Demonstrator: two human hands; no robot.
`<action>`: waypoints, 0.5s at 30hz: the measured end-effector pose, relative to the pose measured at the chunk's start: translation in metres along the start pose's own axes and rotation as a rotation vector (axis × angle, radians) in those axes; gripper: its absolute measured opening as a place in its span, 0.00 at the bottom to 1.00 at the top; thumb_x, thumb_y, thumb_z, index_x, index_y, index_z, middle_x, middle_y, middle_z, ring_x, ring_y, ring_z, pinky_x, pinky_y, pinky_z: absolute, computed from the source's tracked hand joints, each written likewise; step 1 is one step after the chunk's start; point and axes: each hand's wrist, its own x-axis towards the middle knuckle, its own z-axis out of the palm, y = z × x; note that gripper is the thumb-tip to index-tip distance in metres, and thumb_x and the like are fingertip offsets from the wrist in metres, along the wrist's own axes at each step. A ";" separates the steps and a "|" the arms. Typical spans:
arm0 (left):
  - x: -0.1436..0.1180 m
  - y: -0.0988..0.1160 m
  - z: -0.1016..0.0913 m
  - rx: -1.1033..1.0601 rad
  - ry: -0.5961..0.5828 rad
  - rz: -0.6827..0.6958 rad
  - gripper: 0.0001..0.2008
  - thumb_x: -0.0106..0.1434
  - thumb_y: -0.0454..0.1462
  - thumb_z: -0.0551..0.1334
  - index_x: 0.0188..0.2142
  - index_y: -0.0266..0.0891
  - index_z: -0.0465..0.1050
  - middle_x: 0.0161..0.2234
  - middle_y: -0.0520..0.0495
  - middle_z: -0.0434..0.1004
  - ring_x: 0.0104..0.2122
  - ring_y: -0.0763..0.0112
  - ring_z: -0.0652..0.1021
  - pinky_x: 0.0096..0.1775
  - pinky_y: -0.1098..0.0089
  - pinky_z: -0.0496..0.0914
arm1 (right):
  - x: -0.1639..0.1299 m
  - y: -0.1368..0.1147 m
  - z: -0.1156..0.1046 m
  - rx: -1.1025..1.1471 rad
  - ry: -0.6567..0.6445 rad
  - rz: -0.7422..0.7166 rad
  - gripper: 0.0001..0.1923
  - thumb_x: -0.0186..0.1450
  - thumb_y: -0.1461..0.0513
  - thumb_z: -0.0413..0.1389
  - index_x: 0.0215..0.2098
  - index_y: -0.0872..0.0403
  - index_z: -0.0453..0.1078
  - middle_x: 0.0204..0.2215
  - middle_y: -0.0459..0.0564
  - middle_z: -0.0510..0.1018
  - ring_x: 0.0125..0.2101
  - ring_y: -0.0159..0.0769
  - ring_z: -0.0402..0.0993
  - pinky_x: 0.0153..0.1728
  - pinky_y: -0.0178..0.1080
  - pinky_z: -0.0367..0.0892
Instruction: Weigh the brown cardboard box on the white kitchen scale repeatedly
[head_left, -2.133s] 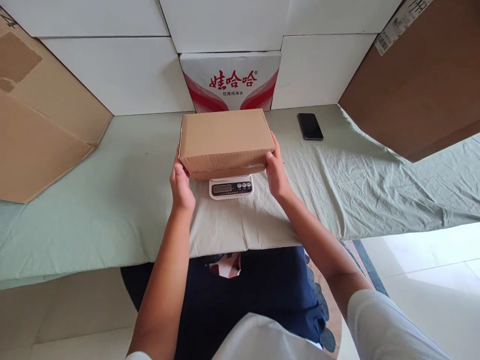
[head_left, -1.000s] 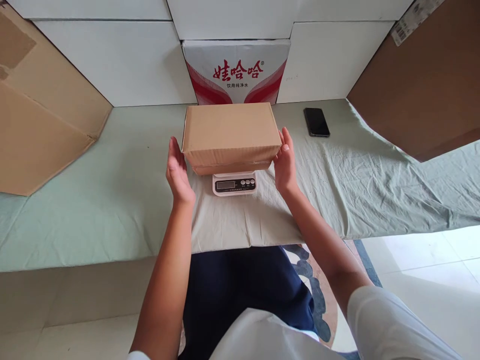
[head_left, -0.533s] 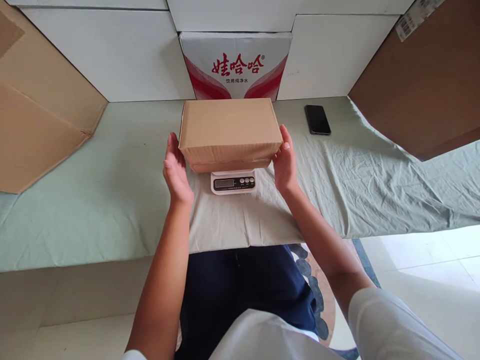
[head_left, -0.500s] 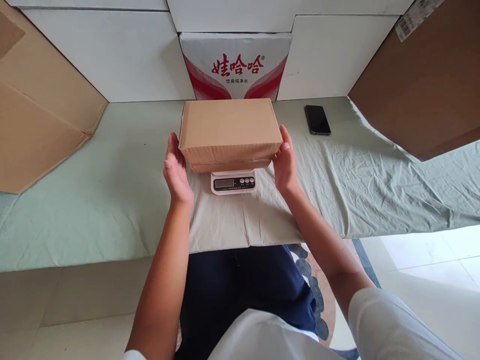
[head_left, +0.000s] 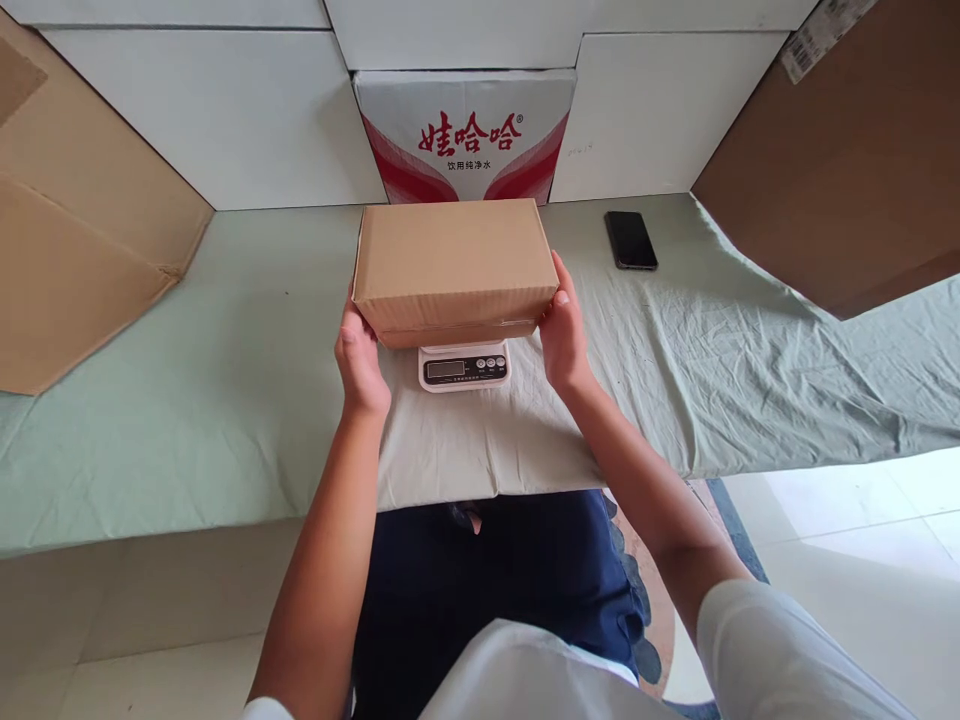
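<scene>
A closed brown cardboard box [head_left: 454, 248] sits over a small white digital scale [head_left: 464, 367], whose front with display and buttons shows below the box. The scale's weighing plate is hidden under it. My left hand [head_left: 361, 362] presses against the box's left side, its fingertips partly out of sight behind the lower corner. On the opposite side my right hand [head_left: 564, 325] grips the right end, thumb near the top edge. The box is held between both hands. Whether it rests on the scale or is slightly lifted, I cannot tell.
A black phone [head_left: 631, 240] lies on the green cloth [head_left: 255, 400] to the right. Behind stands a white and red carton [head_left: 469, 140] against white panels. Large cardboard pieces flank the table, one at left [head_left: 82, 230] and one at right [head_left: 847, 180].
My left hand has moved in from beside the box and now touches its left side. My right hand stays at the right end. The view has shifted slightly.
</scene>
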 end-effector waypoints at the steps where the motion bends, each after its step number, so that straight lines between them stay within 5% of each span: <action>1: 0.000 0.001 0.002 0.006 0.000 -0.001 0.48 0.68 0.76 0.53 0.70 0.48 0.76 0.71 0.38 0.77 0.77 0.42 0.70 0.75 0.48 0.67 | -0.001 0.000 0.001 -0.012 -0.003 -0.009 0.52 0.64 0.29 0.52 0.81 0.33 0.52 0.84 0.37 0.57 0.86 0.53 0.48 0.87 0.65 0.49; 8: 0.030 0.008 0.008 -0.036 -0.038 0.042 0.42 0.67 0.74 0.61 0.60 0.46 0.80 0.62 0.38 0.82 0.71 0.41 0.77 0.72 0.47 0.72 | 0.023 -0.007 0.005 -0.087 -0.003 -0.091 0.53 0.64 0.31 0.52 0.82 0.34 0.48 0.82 0.39 0.61 0.84 0.56 0.51 0.86 0.63 0.52; 15: 0.136 -0.030 0.010 -0.071 -0.138 -0.032 0.33 0.73 0.66 0.65 0.59 0.44 0.76 0.64 0.48 0.83 0.76 0.47 0.72 0.76 0.50 0.68 | 0.122 -0.005 0.014 -0.180 0.042 -0.248 0.53 0.65 0.24 0.45 0.82 0.28 0.44 0.81 0.34 0.60 0.86 0.54 0.45 0.87 0.59 0.49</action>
